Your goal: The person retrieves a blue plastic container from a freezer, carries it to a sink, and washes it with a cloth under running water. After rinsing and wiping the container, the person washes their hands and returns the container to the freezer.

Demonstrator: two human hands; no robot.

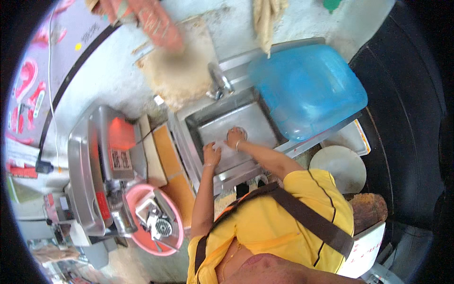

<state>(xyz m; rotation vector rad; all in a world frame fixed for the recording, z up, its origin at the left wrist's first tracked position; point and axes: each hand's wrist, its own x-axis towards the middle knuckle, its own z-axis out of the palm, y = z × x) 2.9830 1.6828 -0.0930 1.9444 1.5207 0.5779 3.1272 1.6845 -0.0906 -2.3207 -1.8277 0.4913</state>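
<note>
A stainless steel sink basin [260,119] lies before me under a metal faucet [222,83]. My right hand [234,137] is down in the basin, over a round, rimmed thing that looks like the drain fitting. The hand covers most of it, so I cannot tell whether the fingers grip it. My left hand [212,154] hovers at the near left of the basin, fingers somewhat apart and nothing seen in them. Both wrists wear bangles.
A big blue plastic tub [312,88] stands upside down right of the basin. On the left are a steel meat grinder [106,170] and a pink basin [180,234] of metal parts. A worn board [181,78] leans on the wall. A round lid-like disc [338,168] lies at right.
</note>
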